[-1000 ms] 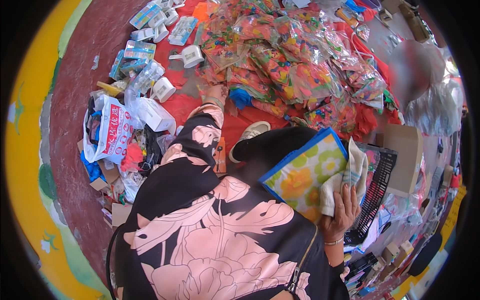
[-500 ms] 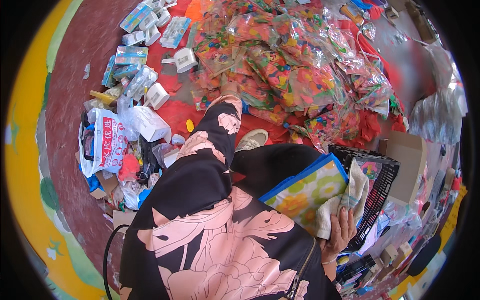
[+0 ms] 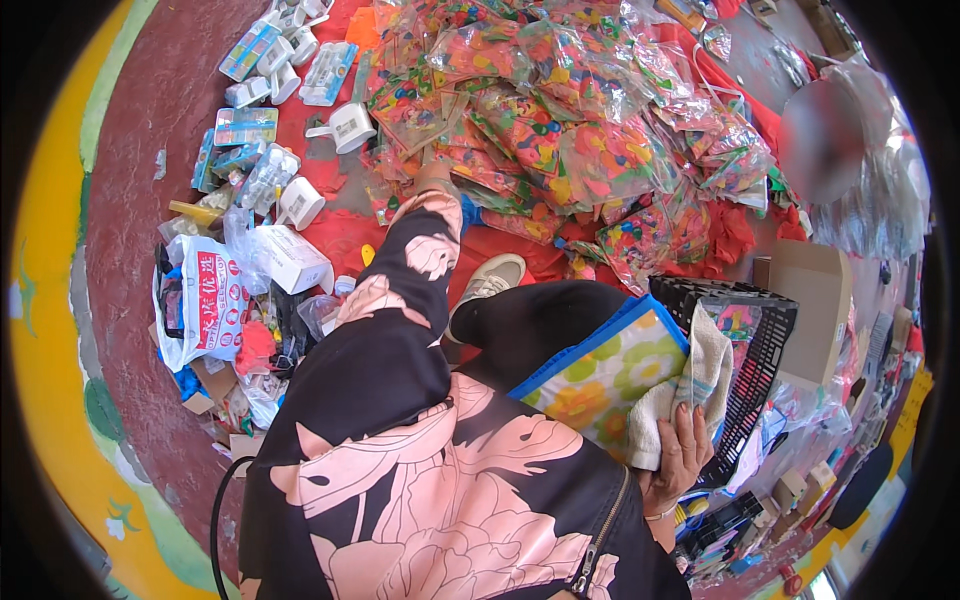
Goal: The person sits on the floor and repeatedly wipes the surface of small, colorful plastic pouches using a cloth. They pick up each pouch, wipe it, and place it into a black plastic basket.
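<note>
Where the right hand (image 3: 680,455) is closed, a cloth (image 3: 690,395) and a bag (image 3: 605,375) are pinned together on the lap.

Right hand: fingers curled over the cloth's lower edge, clamped on it and on the bag beneath.
Left hand: stretched far forward, well apart from the right; only the sleeve (image 3: 415,265) is seen, the hand hidden at the packet pile (image 3: 560,130), so its state cannot be told.
Cloth: pale, soft, limp; judged light, best gathered in a bunch, as it would sag if pinched at one corner.
Bag: flowered, blue-edged, flat; judged light and slightly slick, best held at the stiff blue border.
Crate (image 3: 755,370): black, just beyond the right hand, rigid, judged fit for lifting by the rim.
Packets: clear-wrapped, crinkly, judged slippery.
</note>
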A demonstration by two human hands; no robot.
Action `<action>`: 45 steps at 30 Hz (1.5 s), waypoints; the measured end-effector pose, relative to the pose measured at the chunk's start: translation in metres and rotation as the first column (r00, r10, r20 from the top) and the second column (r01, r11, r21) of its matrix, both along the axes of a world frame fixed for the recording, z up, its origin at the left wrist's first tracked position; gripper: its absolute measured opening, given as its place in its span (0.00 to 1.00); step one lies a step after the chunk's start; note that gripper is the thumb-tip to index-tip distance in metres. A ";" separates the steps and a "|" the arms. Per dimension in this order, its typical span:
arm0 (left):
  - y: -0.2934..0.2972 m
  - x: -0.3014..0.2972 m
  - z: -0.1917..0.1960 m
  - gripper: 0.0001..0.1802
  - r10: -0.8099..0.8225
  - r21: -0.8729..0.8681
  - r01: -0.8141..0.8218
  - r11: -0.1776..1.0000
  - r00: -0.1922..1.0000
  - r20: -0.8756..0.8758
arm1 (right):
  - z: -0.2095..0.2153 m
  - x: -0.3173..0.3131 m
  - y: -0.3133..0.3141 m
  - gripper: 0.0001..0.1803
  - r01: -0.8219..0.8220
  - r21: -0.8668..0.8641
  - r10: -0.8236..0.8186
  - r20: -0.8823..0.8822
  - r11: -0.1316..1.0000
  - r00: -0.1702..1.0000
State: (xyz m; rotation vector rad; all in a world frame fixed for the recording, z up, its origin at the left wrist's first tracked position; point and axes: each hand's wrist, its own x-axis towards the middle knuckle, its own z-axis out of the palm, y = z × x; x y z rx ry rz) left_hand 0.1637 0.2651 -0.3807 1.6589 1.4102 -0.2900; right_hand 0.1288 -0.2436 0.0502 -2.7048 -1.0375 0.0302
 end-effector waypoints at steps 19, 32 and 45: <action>-0.019 -0.094 0.200 0.08 0.039 0.147 -0.308 0.940 0.525 0.850 | -0.010 -0.012 -0.004 0.20 -0.047 0.209 0.019 0.134 0.977 0.991; -0.065 -0.098 0.456 0.04 0.043 -0.064 0.169 0.984 0.123 0.991 | 0.047 0.001 -0.045 0.10 0.108 0.688 0.058 -0.214 0.718 0.975; -0.224 -0.068 0.568 0.05 0.100 -0.086 0.585 0.807 0.007 0.995 | 0.114 0.007 -0.010 0.29 0.444 0.761 0.599 -0.647 0.472 0.472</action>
